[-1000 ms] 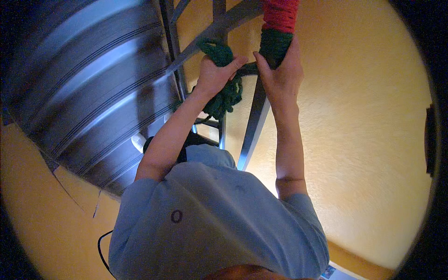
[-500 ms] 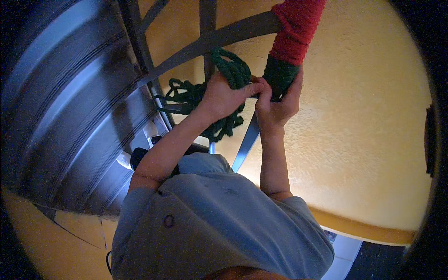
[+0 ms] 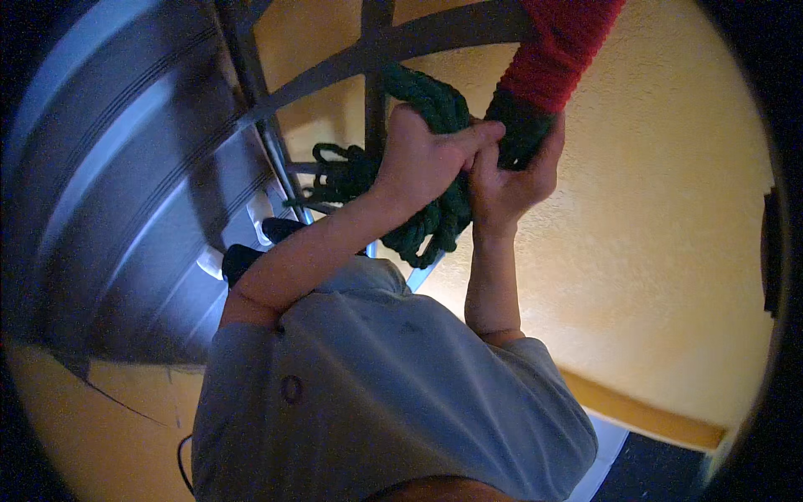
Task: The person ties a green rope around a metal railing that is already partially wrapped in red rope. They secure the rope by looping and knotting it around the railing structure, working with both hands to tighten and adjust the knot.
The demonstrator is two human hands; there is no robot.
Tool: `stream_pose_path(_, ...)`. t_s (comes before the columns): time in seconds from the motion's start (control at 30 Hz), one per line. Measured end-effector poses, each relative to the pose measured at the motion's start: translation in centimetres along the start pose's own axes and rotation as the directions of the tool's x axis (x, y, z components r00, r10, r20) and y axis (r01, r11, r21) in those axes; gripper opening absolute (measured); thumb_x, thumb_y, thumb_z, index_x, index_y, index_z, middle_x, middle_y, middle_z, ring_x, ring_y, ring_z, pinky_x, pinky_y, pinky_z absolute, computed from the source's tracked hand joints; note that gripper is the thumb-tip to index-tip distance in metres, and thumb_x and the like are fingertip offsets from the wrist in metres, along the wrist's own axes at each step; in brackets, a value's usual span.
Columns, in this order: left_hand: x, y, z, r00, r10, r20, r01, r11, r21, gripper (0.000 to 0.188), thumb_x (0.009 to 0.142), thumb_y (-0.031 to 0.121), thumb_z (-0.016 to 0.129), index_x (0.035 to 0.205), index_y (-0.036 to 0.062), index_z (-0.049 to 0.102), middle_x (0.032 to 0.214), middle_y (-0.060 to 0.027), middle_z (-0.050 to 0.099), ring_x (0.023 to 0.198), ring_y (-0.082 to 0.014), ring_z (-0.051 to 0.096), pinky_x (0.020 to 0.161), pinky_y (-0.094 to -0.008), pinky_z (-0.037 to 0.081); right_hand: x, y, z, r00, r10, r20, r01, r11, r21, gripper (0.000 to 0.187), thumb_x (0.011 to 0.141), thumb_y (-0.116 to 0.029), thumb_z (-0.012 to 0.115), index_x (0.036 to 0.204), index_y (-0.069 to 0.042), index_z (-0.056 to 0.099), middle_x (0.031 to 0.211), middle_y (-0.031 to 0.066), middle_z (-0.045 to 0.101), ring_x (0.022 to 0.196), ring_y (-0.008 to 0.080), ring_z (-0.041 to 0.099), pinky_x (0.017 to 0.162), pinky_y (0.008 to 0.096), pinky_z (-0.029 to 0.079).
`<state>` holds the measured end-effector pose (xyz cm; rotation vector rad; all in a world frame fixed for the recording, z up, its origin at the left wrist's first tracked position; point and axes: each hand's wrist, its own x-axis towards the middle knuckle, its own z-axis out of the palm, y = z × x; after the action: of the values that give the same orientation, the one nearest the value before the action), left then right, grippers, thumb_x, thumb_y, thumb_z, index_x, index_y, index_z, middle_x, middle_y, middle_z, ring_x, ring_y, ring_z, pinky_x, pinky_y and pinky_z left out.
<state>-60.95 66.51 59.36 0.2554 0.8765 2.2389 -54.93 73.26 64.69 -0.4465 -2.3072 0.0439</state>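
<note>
A thick handrail is wound with tight turns of red rope [image 3: 562, 54], followed by a band of dark green rope [image 3: 519, 125] just below. My right hand [image 3: 517, 186] is wrapped round the rail from underneath, against the green turns. My left hand [image 3: 425, 161] is closed on a looped bundle of green rope [image 3: 425, 96], whose loops hang below and to the left of the hand. Both thumbs meet beside the lower end of the green band. How the rope passes between the fingers is hidden.
Curved dark metal bars [image 3: 335, 82] of a railing run behind the bundle. Dark stair treads [image 3: 125, 192] wind down the left side, with my shoes [image 3: 212, 262] on them. A yellow textured wall [image 3: 644, 217] stands at the right.
Both hands have shifted slightly right in view, along with the rope and rail. The left hand has come closer to the right one, and the hanging loops have swung right.
</note>
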Motion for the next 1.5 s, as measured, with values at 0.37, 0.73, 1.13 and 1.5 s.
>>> stream_pose_path(0.37,-2.2,-0.5,0.8,0.989,0.017,-0.147,0.004,0.990,0.141,0.022,0.070,0.021,0.074,0.070,0.0028,0.063,0.065,-0.0036,0.061,0.056,-0.0076,0.055,0.052,-0.0250,0.044,0.2,0.6,-0.8,0.858,0.389,0.336,-0.498,0.792,0.354,0.029,0.072,-0.002,0.069,0.096,0.002,0.054,0.084,0.0089,0.063,0.076,0.0160,0.060,0.067,0.0275,0.049)
stream_pose_path(0.73,-1.7,0.6,1.7,0.987,-0.081,-0.138,0.088,0.995,0.049,0.024,0.060,0.015,0.080,0.070,0.0037,0.062,0.068,-0.0032,0.062,0.059,-0.0111,0.058,0.055,-0.0256,0.047,0.3,-1.4,-1.2,0.839,0.485,0.245,-0.544,0.741,0.395,0.037,0.066,0.002,0.073,0.098,0.002,0.054,0.084,0.0100,0.063,0.074,0.0166,0.060,0.066,0.0276,0.049)
stream_pose_path(1.13,-1.6,-1.5,-2.9,0.990,-0.104,0.091,0.034,0.822,0.568,0.030,0.072,0.033,0.072,0.069,0.0058,0.060,0.058,-0.0002,0.056,0.053,-0.0094,0.054,0.053,-0.0265,0.045,-0.5,9.1,-0.8,0.711,0.092,0.697,-0.654,0.453,0.607,0.067,0.071,-0.042,0.069,0.118,-0.001,0.045,0.101,0.0144,0.060,0.089,0.0226,0.060,0.080,0.0336,0.048)
stream_pose_path(1.5,-5.1,-1.1,-0.5,0.983,-0.055,0.178,-0.062,0.806,0.589,0.023,0.081,0.025,0.058,0.069,0.0053,0.061,0.054,-0.0020,0.054,0.050,-0.0121,0.053,0.051,-0.0276,0.043,-0.4,14.4,3.5,0.495,-0.223,0.840,-0.847,0.093,0.524,0.058,0.073,-0.042,0.067,0.108,0.001,0.048,0.080,0.0112,0.059,0.070,0.0175,0.059,0.062,0.0265,0.049)
